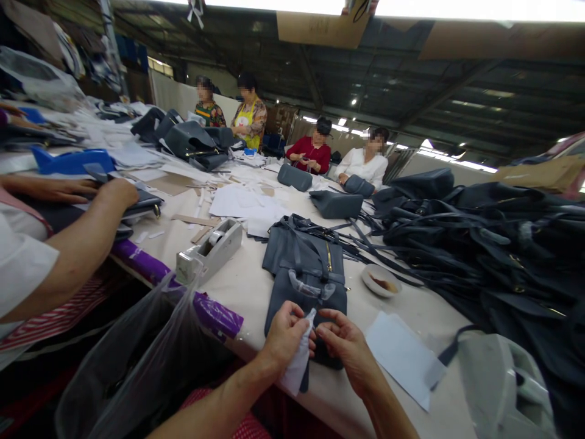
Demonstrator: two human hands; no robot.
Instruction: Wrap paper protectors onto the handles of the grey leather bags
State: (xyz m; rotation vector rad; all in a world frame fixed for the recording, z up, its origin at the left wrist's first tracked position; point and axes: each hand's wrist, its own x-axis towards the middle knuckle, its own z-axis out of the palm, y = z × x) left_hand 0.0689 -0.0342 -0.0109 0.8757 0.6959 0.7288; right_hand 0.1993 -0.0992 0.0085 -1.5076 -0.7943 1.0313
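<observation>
My left hand [287, 335] pinches a thin white sheet [298, 363], tissue paper or cloth, that hangs down over the table's front edge. Just to the right, my right hand [342, 338] has its thumb and forefinger closed near the top of the sheet; what they grip is too small to make out. Under both hands lies a dark navy bag [306, 262] with a gold zipper and handles partly wrapped in clear film. A dark strap end shows below the white sheet.
Tape dispensers [212, 250] stand left and front right. A small dish [381, 281] of brown liquid and a white sheet [404, 356] lie right of the bag. Dark bags [503, 244] pile up at right. A co-worker's arms [77, 244] reach in at left; several people sit or stand across the table.
</observation>
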